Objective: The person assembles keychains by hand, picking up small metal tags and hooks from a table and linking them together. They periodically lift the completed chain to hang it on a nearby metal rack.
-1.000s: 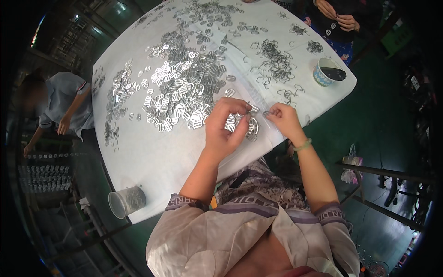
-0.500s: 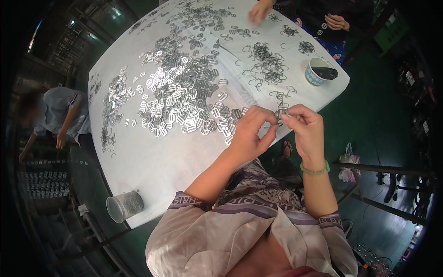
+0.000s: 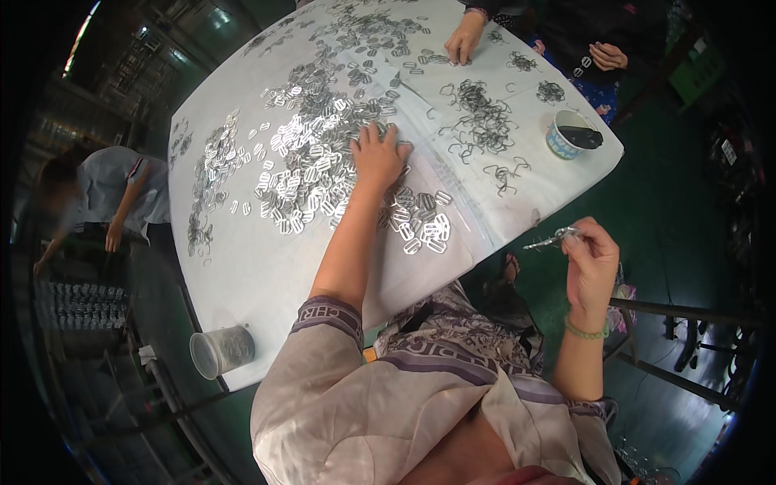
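L hand (image 3: 378, 155) flat, fingers spread on metal buckles (image 3: 307, 166); R hand (image 3: 592, 259) pinches buckle stack (image 3: 551, 238) off table (image 3: 267, 275). Wire hooks (image 3: 482, 121), cup (image 3: 571, 134) beyond.

White table (image 3: 267, 275) strewn with metal buckles (image 3: 307, 162)

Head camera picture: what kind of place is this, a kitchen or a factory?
Probably a small factory or workshop. A big white table is covered in heaps of shiny metal buckles and wire hooks, and several people sit around it sorting them by hand.
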Demonstrator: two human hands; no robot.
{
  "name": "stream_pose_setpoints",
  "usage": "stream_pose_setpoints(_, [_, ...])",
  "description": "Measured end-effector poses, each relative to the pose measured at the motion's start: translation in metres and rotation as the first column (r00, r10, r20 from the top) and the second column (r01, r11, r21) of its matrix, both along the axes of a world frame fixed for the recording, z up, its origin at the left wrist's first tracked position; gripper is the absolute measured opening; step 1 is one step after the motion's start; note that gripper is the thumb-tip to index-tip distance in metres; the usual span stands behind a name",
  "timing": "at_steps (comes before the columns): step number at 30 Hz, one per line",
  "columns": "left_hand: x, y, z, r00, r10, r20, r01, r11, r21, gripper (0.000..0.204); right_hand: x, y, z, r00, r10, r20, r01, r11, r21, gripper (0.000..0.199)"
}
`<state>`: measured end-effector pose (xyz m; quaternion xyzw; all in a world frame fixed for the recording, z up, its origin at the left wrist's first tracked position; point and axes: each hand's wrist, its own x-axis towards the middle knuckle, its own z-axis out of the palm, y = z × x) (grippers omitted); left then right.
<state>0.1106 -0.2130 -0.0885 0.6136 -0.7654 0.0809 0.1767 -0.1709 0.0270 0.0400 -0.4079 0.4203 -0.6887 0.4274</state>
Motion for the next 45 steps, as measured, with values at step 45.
stream_pose_setpoints(45, [-0.119,0.165,0.103,0.161,-0.252,-0.954,0.914,0.402,0.048,0.007,0.0,0.044,-0.055,0.949,-0.226,-0.221,0.259,0.957,0.132,0.008])
